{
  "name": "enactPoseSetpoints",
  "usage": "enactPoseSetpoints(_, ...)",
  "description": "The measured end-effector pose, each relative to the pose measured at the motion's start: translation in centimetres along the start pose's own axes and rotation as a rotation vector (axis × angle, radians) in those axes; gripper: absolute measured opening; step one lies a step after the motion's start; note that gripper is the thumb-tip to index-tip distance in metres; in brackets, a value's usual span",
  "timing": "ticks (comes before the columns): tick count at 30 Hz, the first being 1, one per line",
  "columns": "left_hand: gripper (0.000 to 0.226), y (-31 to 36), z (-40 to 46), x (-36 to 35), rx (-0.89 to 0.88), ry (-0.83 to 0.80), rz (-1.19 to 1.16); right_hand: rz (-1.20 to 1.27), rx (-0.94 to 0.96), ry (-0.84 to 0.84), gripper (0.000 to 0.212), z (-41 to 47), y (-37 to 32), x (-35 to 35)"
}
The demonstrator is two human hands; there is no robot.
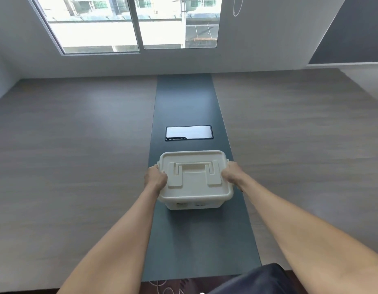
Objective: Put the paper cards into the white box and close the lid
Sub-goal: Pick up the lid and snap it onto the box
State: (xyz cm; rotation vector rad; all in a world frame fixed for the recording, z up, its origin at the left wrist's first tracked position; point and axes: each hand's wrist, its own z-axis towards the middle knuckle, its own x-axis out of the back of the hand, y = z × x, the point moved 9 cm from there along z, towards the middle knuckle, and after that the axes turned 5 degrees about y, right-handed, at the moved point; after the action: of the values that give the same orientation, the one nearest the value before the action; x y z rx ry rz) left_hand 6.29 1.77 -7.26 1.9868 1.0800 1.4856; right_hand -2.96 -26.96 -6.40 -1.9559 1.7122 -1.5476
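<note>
The white box (194,200) stands on the dark centre strip of the table, with its lid (194,183) lying flat on top and the carry handle folded down. My left hand (155,177) grips the lid's left edge at the side latch. On the opposite side, my right hand (231,174) clasps the right edge the same way. No paper cards are visible; the inside of the box is hidden by the lid.
A wood-grain table (77,145) spreads wide to both sides of the dark strip (196,240). A glossy rectangular panel (188,132) is set into the strip just beyond the box. A window and wall lie behind the table.
</note>
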Motion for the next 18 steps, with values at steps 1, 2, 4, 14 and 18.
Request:
enactPoseSetpoints(1,0.016,0.0,0.1,0.0,-0.016,-0.018,-0.003,0.010,0.020,-0.002,0.031,0.2,0.2,0.1)
enactPoseSetpoints(2,0.012,-0.2,0.4,-0.2,-0.032,-0.039,-0.018,0.030,0.040,0.002,0.030,0.4,0.6,0.2)
enactPoseSetpoints(4,0.008,-0.4,0.1,-0.3,-0.074,-0.074,-0.052,0.072,0.079,0.025,0.032,0.1,0.9,0.7)
enactPoseSetpoints(14,0.013,-1.4,1.4,-0.8,-0.115,-0.051,-0.185,0.226,0.094,0.128,0.024,1.0,1.2,0.9)
enactPoseSetpoints(18,0.016,-0.8,3.8,-1.4,-0.053,-0.019,-0.213,0.282,0.087,0.156,0.026,2.6,0.1,0.7)
